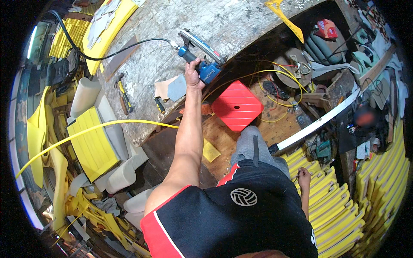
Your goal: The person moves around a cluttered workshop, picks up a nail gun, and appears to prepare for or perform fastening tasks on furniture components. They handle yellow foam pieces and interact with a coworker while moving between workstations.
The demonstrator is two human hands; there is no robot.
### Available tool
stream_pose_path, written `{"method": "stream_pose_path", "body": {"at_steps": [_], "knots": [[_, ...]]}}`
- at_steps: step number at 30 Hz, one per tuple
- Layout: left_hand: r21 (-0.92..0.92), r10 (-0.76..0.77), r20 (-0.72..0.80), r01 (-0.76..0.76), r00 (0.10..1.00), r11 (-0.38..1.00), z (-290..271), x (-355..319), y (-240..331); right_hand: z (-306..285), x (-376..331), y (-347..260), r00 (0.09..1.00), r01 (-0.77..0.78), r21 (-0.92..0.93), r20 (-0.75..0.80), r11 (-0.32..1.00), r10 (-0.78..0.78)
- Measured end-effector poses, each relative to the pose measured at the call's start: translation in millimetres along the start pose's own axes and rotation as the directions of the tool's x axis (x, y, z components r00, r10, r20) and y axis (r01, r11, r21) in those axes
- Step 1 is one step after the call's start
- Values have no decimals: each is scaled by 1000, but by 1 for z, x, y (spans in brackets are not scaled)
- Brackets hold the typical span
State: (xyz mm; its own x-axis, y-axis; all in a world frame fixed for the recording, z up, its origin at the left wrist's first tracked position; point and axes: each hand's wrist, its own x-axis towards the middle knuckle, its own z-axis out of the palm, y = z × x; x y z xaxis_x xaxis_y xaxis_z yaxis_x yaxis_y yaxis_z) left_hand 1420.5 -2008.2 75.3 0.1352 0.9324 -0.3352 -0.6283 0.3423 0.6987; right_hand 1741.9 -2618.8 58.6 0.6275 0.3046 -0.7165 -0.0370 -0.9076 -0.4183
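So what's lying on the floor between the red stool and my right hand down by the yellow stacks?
In the head view, your grey-trousered leg and bare wooden floor lie between the red stool and your right hand.

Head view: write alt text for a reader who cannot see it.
Seen from above, a person's left hand grips a blue air stapler with a black hose at the edge of a worn workbench. The right hand hangs by stacked yellow foam strips. A red stool stands below on the cluttered floor.
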Motion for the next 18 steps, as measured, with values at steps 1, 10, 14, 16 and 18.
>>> {"method": "stream_pose_path", "body": {"at_steps": [1, 10, 14, 16, 18], "knots": [[-12, -11, 36, 11, 999, 1000, 1, 0, -1, 0, 0, 1, 1000, 17, 3, -16, 1000, -17], [-187, -148, 222, 191, 964, 964, 46, -22, -5, -2, 9, 14, 1000, 31, -18, 0, 999, -31], [-267, -169, 282, 247, 944, 932, 64, -33, -6, -1, 9, 6, 1000, 20, 14, -20, 1000, -20], [-325, -171, 305, 271, 937, 906, 66, -33, -10, -2, 9, 5, 999, 26, 2, -28, 1000, -26], [-394, -176, 321, 301, 930, 869, 63, -29, -18, -2, 14, 13, 997, 62, -33, -49, 997, -64]]}}
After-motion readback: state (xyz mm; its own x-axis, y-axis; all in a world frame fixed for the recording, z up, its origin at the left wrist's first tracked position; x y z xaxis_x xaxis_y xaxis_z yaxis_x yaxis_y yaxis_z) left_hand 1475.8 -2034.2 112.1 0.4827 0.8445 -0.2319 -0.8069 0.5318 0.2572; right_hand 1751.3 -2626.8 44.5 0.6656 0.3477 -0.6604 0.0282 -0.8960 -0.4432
